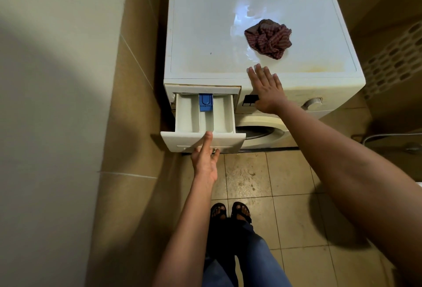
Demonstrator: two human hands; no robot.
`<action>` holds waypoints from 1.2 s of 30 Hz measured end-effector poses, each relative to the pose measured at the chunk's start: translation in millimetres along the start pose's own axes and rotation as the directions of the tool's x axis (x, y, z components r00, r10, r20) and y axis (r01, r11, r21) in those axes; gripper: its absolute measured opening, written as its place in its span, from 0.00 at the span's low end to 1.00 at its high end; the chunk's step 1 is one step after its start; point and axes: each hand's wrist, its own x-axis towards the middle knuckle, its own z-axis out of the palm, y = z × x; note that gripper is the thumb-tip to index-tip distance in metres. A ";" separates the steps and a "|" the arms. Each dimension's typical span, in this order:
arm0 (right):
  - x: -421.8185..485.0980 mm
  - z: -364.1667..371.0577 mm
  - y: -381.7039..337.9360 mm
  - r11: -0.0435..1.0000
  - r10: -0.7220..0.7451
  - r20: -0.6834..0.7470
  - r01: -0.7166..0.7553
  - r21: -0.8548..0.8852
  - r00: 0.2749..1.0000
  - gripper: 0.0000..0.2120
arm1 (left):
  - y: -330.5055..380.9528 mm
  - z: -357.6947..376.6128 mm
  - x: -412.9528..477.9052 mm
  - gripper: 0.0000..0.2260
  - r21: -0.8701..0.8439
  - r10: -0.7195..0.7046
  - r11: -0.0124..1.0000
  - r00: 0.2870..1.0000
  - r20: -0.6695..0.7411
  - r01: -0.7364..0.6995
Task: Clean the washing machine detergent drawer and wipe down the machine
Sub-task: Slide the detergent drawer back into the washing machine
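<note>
Where the detergent drawer (187,115) sits: pulled out of the washing machine (205,24).
Left hand (205,161): grips its front panel, thumb on top, fingers underneath, likely to pull it free.
Right hand (267,90): flat, fingers spread on the machine's front edge, apparently bracing.
Cloth (268,38): crumpled on the machine's top, handy for wiping.

Dim, warm indoor light. A bluish-white glare patch sits on the glossy white washing machine top (205,35), upper centre. A broad soft shadow crosses the pale plaster wall (45,104) at left; a dark blot of shadow lies on the beige floor tiles (296,218), lower right. Straight lines bow near the frame edges.
</note>
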 end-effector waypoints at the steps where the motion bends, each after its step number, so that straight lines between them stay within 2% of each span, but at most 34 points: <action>1: 0.2 0.2 0.3 1.000 0.000 0.002 0.000 -0.003 1.000 0.47 | 0.4 0.1 0.0 0.17 -0.012 -0.002 1.000 1.000 0.000 0.002; 5: 1.2 0.9 0.9 1.000 -0.004 0.010 0.004 -0.008 1.000 0.47 | 1.5 1.7 -1.1 0.16 -0.048 -0.001 0.999 1.000 0.015 0.002; 8: 1.0 1.0 1.1 1.000 -0.004 0.013 0.004 -0.012 1.000 0.48 | 2.2 2.2 -1.9 0.18 -0.056 0.009 0.998 1.000 0.014 -0.009; 11: 0.9 0.6 1.2 1.000 -0.004 0.013 0.005 -0.011 1.000 0.48 | 0.9 3.3 -3.0 0.16 -0.075 0.021 0.997 1.000 0.005 -0.020; 13: 0.9 0.8 1.0 1.000 -0.007 0.009 0.007 -0.014 1.000 0.48 | 0.0 3.4 -1.5 0.19 -0.083 0.023 0.996 1.000 0.007 -0.022; 16: 0.6 1.6 1.3 1.000 -0.009 0.002 0.009 -0.013 1.000 0.48 | 1.4 4.1 -0.4 0.31 -0.058 0.017 0.998 1.000 0.023 -0.016; 17: 0.3 1.6 1.3 1.000 -0.010 -0.003 0.010 -0.014 1.000 0.48 | 1.0 3.9 0.3 0.31 -0.049 0.019 0.999 1.000 0.023 -0.018; 21: 0.3 1.5 1.0 1.000 -0.010 -0.004 0.010 -0.015 1.000 0.48 | 2.9 8.0 8.5 0.16 -0.050 0.053 0.997 0.998 0.020 -0.052; 24: 0.4 1.7 0.5 1.000 -0.007 -0.001 0.007 -0.021 1.000 0.48 | 16.7 24.9 21.7 0.22 -0.041 0.053 0.998 0.998 0.045 -0.051; 29: 0.0 -0.6 0.5 1.000 -0.007 0.005 0.008 -0.009 1.000 0.48 | 30.2 46.7 36.2 0.14 -0.006 0.043 0.999 0.995 0.086 -0.042; 32: 0.8 0.2 1.6 1.000 -0.007 0.013 0.007 -0.012 1.000 0.48 | 38.8 61.3 39.6 0.18 -0.043 0.065 0.997 0.992 0.110 -0.060; 36: 2.3 1.3 2.0 1.000 -0.011 0.007 0.011 -0.018 1.000 0.49 | 51.3 83.5 40.9 0.29 -0.041 0.080 0.996 0.991 0.103 -0.076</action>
